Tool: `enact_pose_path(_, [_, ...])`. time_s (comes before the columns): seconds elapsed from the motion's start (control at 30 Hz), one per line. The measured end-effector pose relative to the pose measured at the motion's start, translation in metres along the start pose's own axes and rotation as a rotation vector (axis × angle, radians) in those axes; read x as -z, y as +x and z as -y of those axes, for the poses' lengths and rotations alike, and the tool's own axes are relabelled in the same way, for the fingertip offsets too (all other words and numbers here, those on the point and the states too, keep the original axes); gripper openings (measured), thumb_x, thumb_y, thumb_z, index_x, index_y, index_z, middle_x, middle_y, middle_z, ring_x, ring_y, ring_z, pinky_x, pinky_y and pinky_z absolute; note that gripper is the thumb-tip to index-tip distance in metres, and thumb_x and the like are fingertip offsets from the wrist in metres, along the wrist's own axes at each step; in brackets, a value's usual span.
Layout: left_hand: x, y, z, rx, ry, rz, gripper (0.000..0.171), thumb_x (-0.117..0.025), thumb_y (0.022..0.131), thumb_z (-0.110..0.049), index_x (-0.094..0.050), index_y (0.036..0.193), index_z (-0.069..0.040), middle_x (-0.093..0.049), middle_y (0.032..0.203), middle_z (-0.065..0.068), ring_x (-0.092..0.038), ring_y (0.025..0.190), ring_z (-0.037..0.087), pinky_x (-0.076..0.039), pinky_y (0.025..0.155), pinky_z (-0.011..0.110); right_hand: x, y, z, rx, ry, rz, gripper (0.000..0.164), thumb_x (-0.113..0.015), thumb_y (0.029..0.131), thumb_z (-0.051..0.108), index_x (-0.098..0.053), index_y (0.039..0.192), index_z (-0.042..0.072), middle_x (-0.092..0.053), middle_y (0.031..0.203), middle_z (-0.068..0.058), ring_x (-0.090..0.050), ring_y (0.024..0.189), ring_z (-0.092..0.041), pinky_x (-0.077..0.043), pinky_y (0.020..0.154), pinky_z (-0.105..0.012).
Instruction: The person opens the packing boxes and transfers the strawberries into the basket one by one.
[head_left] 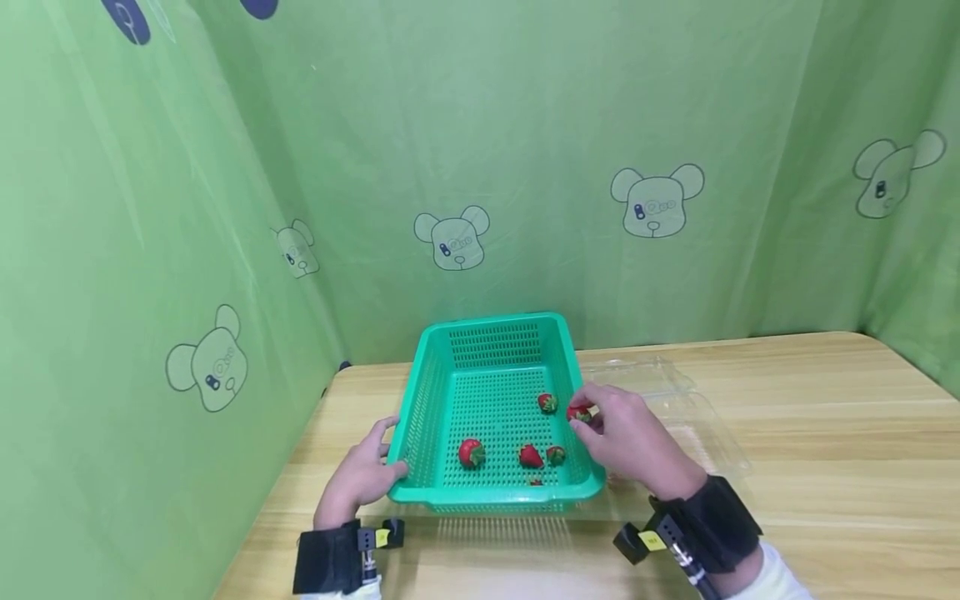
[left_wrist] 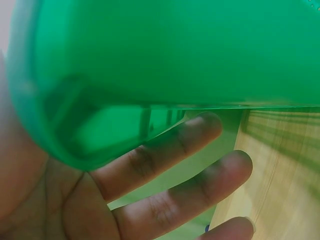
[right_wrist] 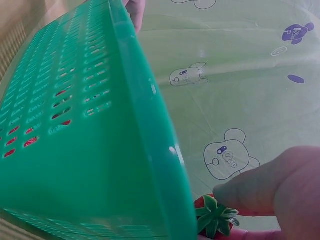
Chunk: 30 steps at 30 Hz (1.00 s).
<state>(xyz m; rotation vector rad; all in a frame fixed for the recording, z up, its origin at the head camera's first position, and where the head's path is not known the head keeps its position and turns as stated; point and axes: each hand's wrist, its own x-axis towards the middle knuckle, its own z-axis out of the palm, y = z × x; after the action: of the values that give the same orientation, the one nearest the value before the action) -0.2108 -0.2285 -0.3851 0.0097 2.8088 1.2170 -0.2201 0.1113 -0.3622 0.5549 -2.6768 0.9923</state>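
Observation:
A green perforated plastic basket [head_left: 423,400] stands before me with several red strawberries on its floor, one strawberry [head_left: 471,452] towards the left and the others on the right side. My left hand [head_left: 365,473] grips the basket's near-left edge, thumb over the rim. In the left wrist view, its fingers [left_wrist: 165,207] extend beneath the rim along the outside. At the basket's right rim, my right hand [head_left: 626,429] pinches a strawberry [head_left: 579,414] between thumb and fingers. The right wrist view shows this strawberry's green leafy cap [right_wrist: 215,220] close beside the rim.
A clear plastic container [head_left: 705,425] lies on the wooden table [head_left: 847,450] to the right of the basket, partly behind my right hand. Green curtains [head_left: 540,150] with bear prints hang behind the table and at its left side.

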Motion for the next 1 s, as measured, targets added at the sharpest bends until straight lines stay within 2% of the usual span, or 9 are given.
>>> enact_pose_path(0.33, [0.001, -0.002, -0.001, -0.009, -0.007, 0.002, 0.067, -0.059, 0.084, -0.004, -0.031, 0.145, -0.01, -0.055, 0.128, 0.031, -0.057, 0.111, 0.039, -0.049, 0.084, 0.054, -0.002, 0.0, 0.0, 0.027, 0.006, -0.01, 0.013, -0.068, 0.084, 0.009, -0.062, 0.095, 0.008, -0.067, 0.091, -0.009, -0.064, 0.074, -0.017, -0.058, 0.061, -0.034])
enact_pose_path(0.53, [0.001, -0.002, -0.001, -0.017, -0.007, 0.003, 0.067, -0.059, 0.083, -0.003, -0.031, 0.144, -0.009, -0.056, 0.127, 0.031, -0.056, 0.111, 0.039, -0.049, 0.084, 0.053, -0.001, -0.001, -0.002, -0.011, 0.021, 0.008, 0.017, -0.067, 0.085, 0.01, -0.062, 0.101, 0.006, -0.068, 0.096, -0.015, -0.066, 0.077, -0.021, -0.059, 0.062, -0.035])
enact_pose_path(0.73, [0.0, 0.0, 0.001, -0.009, -0.004, 0.0, 0.068, -0.059, 0.084, -0.004, -0.031, 0.145, -0.01, -0.056, 0.127, 0.03, -0.057, 0.111, 0.039, -0.049, 0.084, 0.053, 0.002, -0.001, -0.005, -0.045, 0.036, 0.018, 0.02, -0.066, 0.087, 0.012, -0.062, 0.104, 0.004, -0.068, 0.098, -0.014, -0.065, 0.077, -0.02, -0.059, 0.06, -0.033])
enact_pose_path(1.0, [0.0, 0.0, 0.001, -0.002, 0.0, 0.001, 0.068, -0.059, 0.083, -0.004, -0.031, 0.145, -0.01, -0.055, 0.128, 0.031, -0.056, 0.111, 0.04, -0.05, 0.083, 0.052, 0.005, 0.0, -0.011, -0.046, 0.04, 0.02, 0.021, -0.065, 0.087, 0.01, -0.062, 0.106, 0.001, -0.067, 0.103, -0.019, -0.066, 0.075, -0.019, -0.058, 0.06, -0.034])
